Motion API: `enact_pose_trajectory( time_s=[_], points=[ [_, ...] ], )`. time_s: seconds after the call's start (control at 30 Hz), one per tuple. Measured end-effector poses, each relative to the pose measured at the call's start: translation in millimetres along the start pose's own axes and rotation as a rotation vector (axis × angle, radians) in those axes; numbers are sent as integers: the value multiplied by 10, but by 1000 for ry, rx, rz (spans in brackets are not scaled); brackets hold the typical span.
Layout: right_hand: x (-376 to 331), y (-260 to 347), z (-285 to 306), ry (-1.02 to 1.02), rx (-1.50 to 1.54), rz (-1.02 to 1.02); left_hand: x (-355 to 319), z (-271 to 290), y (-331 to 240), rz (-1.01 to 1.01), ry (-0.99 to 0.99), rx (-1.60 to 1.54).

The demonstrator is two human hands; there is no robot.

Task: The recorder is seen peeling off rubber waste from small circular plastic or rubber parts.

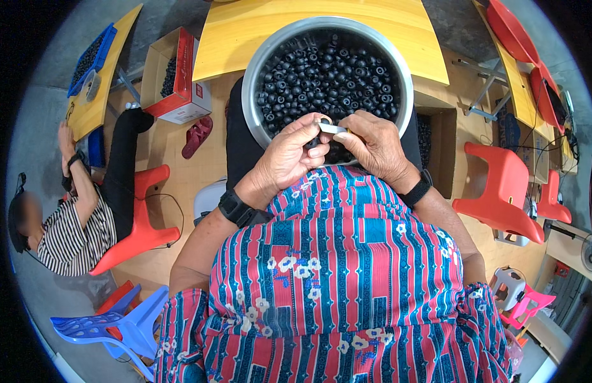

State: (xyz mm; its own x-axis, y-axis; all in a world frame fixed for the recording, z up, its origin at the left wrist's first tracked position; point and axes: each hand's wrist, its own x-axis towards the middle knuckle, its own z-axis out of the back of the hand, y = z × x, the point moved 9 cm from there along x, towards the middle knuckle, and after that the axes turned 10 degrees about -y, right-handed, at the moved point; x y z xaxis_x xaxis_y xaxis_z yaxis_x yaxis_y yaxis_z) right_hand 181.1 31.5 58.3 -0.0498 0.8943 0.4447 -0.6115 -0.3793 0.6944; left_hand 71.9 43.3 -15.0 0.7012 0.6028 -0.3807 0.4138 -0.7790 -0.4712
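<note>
A large steel bowl (405,102) full of small round black parts with holes (328,76) sits in front of my body. Over its near rim, my left hand (294,148) is closed, pinching one small black part (312,142) between thumb and fingers; most of that part is hidden. My right hand (376,142) is closed around the handle of a small knife. Its short flat metal blade (333,128) points left and meets the fingertips of my left hand. The two hands are close together, and each wrist wears a black band.
A yellow table (232,38) stands beyond the bowl. At left, a person (79,223) in a striped top sits on a red chair (146,223) near a table with a blue tray (93,60). Cardboard boxes (162,76) flank me. Red stools (494,185) stand at right.
</note>
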Motion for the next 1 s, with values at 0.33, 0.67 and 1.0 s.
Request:
enact_pose_trajectory(
  time_s=[0.33, 0.67, 1.0],
  points=[
    [29, -435, 43, -54, 29, -307, 2, -79, -2, -29, 73, 21],
    [9, -194, 35, -162, 362, -148, 26, -9, -15, -50, 17, 10],
    [22, -6, -20, -21, 190, -57, 74, 102, 13, -36, -39, -69]
  ],
)
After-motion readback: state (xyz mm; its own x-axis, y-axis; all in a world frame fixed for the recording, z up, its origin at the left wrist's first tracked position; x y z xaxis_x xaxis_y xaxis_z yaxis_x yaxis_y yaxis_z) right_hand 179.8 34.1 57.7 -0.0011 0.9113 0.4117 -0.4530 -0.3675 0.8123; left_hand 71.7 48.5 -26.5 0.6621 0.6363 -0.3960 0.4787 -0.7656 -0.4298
